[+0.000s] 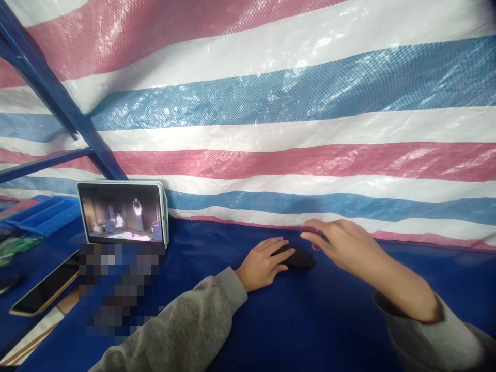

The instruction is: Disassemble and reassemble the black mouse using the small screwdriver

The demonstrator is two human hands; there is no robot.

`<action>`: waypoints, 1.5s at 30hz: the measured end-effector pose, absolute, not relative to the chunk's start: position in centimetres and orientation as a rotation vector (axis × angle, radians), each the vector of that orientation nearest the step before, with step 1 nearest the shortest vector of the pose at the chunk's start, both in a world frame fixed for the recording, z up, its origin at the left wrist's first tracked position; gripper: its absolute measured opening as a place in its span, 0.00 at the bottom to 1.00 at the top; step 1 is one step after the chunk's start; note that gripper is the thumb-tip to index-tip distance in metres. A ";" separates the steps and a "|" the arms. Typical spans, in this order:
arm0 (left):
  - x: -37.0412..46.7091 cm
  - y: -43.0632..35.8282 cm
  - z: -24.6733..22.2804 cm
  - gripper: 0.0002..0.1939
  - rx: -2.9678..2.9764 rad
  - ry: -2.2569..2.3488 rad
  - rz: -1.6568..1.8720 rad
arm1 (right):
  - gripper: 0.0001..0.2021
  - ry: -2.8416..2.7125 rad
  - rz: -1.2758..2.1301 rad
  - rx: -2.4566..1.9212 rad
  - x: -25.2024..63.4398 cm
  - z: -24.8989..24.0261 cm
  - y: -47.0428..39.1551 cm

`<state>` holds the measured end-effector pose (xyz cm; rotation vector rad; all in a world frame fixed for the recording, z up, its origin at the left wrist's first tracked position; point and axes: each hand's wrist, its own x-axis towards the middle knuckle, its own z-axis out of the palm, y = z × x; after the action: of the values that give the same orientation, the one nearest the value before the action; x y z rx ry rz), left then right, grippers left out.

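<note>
Left hand: we saw our left hand (264,262), fingers spread, over one end of the black object (299,260).
Right hand: our right hand (341,242) curled round a small reddish tool (315,248), mostly hidden from us, at the object's other end.
Black object: it lay on the blue tabletop (306,320), between our hands.
Tablet (122,212): it stood to our left, screen lit.

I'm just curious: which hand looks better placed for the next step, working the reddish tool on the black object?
Probably the right hand: it appears to hold the reddish tool near one end of the black object. The left hand rests across that object's other end.
</note>
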<state>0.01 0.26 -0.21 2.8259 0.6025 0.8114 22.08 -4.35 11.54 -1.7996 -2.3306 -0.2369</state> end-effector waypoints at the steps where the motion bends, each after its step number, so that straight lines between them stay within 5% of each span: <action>1: 0.0 0.3 -0.2 0.21 2.826 0.603 0.811 | 0.21 -2.325 -0.243 -1.813 22.1 11.5 -4.3; 5: 0.0 0.3 -0.3 0.21 2.823 0.613 0.802 | 0.21 -2.306 -0.171 -1.924 21.5 12.0 -4.4; 11: 0.0 0.3 -0.3 0.21 2.826 0.623 0.807 | 0.09 -2.273 -0.122 -1.963 20.9 12.7 -4.7; 20: 0.0 0.3 -0.4 0.21 2.827 0.627 0.811 | 0.17 -2.245 -0.130 -2.010 21.1 12.2 -4.4; 25: 0.0 0.3 -0.4 0.21 2.830 0.622 0.814 | 0.11 -2.278 -0.143 -1.899 21.0 12.4 -4.5; 34: 0.0 0.2 -0.3 0.21 2.837 0.629 0.807 | 0.19 -2.268 -0.220 -1.950 21.1 11.9 -4.2; 45: 0.1 0.2 -0.2 0.21 2.818 0.615 0.824 | 0.15 -2.267 -0.179 -1.889 21.3 11.9 -4.3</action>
<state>0.05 0.23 -0.25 2.8184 0.6146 0.8241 21.27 -4.31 11.91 -1.8890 -2.2670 -0.1788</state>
